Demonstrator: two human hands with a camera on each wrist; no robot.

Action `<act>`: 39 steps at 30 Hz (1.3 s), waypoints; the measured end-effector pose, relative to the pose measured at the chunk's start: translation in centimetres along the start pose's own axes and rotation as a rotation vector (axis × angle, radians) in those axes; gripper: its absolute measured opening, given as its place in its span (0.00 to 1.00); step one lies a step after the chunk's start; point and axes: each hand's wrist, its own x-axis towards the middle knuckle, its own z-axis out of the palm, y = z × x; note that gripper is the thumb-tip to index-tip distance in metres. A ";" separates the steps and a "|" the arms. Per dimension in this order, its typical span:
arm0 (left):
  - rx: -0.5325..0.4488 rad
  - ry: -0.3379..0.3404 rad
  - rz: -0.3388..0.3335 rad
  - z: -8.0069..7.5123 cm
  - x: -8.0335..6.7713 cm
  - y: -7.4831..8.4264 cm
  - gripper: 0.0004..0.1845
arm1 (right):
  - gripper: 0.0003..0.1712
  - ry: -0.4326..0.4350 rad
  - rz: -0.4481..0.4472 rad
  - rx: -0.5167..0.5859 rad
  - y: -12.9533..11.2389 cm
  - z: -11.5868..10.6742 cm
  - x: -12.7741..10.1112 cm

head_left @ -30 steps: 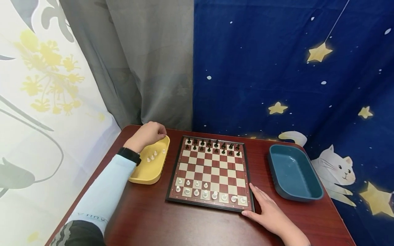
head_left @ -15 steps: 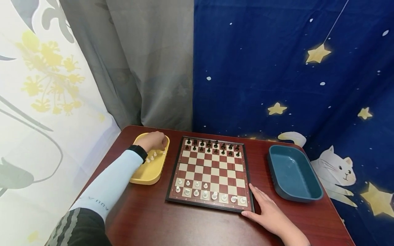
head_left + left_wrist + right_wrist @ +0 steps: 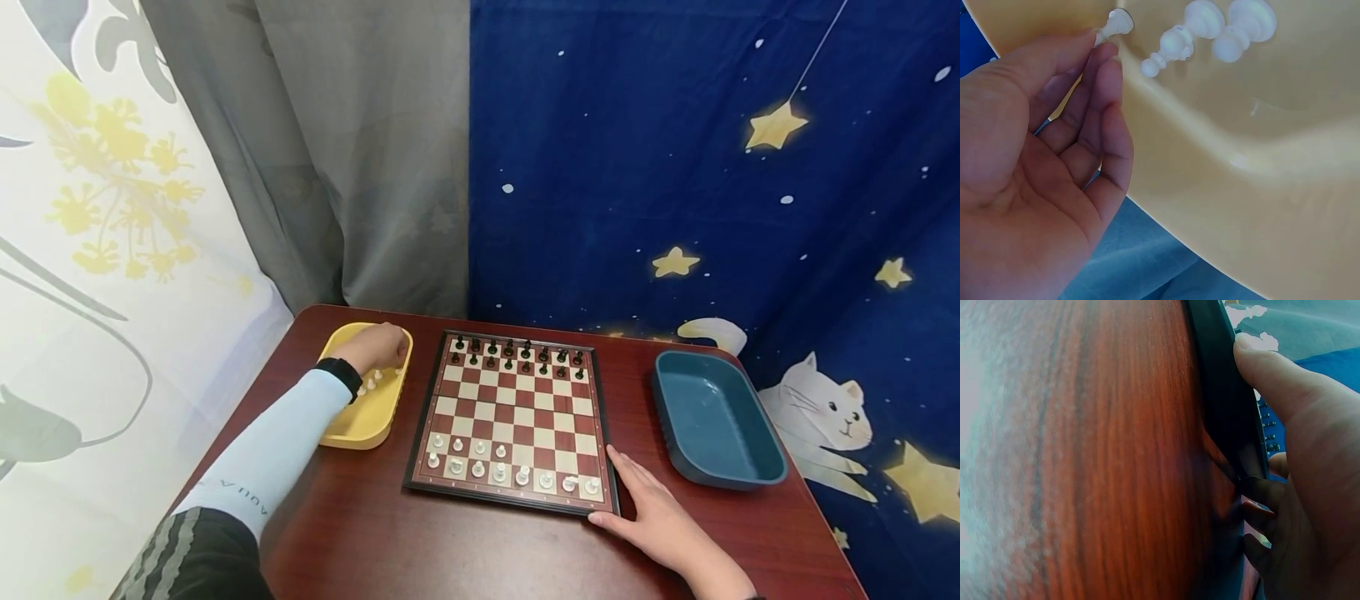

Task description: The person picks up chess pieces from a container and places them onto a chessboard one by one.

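Observation:
My left hand (image 3: 381,343) reaches into the far end of a yellow tray (image 3: 351,427) left of the chessboard (image 3: 514,415). In the left wrist view the left hand (image 3: 1100,47) has its fingers curled, and thumb and fingertips pinch a white pawn (image 3: 1115,24) lying on the yellow tray (image 3: 1241,162). Two more white pawns (image 3: 1175,44) lie just beside it. My right hand (image 3: 647,507) lies flat on the table at the board's near right corner. Its thumb (image 3: 1272,369) presses against the board's black edge (image 3: 1222,394). Black pieces fill the far rows and white pieces the near rows.
A dark blue tray (image 3: 712,421) with nothing in it stands right of the board. The red-brown table (image 3: 450,550) is backed by curtains, grey and floral on the left, star-patterned blue on the right. Bare wood shows along the table's near edge.
My left hand has dropped from the tray's far rim down into the tray and closed on a white pawn. The right hand and the board have not moved.

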 end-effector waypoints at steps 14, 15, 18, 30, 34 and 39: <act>-0.090 0.164 0.063 -2.9 -2.3 -0.4 0.20 | 0.67 0.021 -0.010 -0.005 -0.2 0.0 -0.2; -0.099 0.179 0.051 -3.2 -2.6 -0.4 0.18 | 0.67 0.020 -0.012 -0.005 -0.2 0.0 -0.2; -0.138 0.229 0.011 -4.1 -3.8 -0.2 0.09 | 0.67 0.020 -0.008 -0.004 -0.1 0.0 -0.2; -0.101 0.289 0.101 -5.5 -5.9 5.5 0.04 | 0.68 0.028 -0.001 0.009 0.0 0.1 0.0; -0.024 0.267 0.232 -4.7 -5.5 9.3 0.04 | 0.68 0.023 0.002 0.012 0.1 0.1 0.0; 0.037 0.254 0.399 -3.1 -5.5 14.3 0.03 | 0.68 0.021 0.002 0.011 0.0 0.1 -0.1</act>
